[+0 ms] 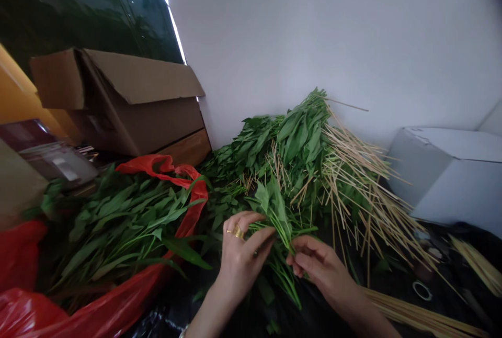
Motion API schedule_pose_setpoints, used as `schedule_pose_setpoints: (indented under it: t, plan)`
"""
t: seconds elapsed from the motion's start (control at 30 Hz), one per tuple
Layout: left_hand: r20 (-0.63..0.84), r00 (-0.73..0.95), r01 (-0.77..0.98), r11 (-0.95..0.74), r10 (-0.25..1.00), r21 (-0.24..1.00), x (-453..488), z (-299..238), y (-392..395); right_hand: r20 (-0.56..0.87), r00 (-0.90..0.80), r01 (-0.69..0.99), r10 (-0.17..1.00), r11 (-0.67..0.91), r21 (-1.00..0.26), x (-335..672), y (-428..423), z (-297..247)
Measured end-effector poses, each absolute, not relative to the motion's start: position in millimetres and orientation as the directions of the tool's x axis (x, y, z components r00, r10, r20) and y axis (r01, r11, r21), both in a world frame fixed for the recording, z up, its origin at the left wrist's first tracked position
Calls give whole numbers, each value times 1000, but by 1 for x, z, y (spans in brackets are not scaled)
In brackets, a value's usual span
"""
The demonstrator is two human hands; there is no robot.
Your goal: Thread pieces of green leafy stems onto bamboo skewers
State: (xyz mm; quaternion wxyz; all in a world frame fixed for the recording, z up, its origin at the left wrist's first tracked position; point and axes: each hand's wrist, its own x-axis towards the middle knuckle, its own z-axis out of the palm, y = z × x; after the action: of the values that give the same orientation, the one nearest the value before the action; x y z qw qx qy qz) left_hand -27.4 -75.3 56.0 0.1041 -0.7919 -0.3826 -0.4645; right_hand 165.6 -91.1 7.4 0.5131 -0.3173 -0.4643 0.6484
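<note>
A small bunch of leafy greens (279,216), with long pointed leaves and pale green stems, is held upright in front of me. My left hand (243,246), a gold ring on one finger, has its thumb and fingers closed at the bunch's left side. Lower down, my right hand (319,265) pinches the stems between thumb and fingers. Loose green stems (288,280) hang or lie just below, between the two hands. Behind them is a large heap of bundled greens (300,131), with many thin wooden sticks (364,181) jutting out to the right.
At left, a red plastic bag (188,223) lies open, full of loose greens (117,223). An open cardboard box (157,123) stands behind it. A white box (443,170) is at right. More sticks (423,312) lie near a roll of tape (422,291) on black plastic sheeting (164,317).
</note>
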Motion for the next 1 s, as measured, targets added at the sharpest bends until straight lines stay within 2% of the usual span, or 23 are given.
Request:
schedule_pose_setpoints:
  t: [0.17,0.43,0.7,0.8,0.87,1.0]
  plan:
    - [830,235,686,-691,506,227,-27,53,-82,42,-233,-339,972,-40,-940,165,-92,7]
    - [681,492,653,-747,543,125,-33,61,-73,16,-193,-138,981,-11,-990,166,-91,11]
    - [601,563,661,-746,567,85,-39,57,-71,5,-190,-144,982,-23,-989,164,-92,7]
    - [625,544,667,-741,560,83,-39,55,-70,66,-155,-64,986,56,-996,166,-93,7]
    - [643,520,675,-732,563,95,-40,54,-68,159,-90,77,983,166,-983,169,-92,7]
    - [670,466,687,-713,578,137,-42,53,-67,396,-86,372,914,398,-838,172,-91,5]
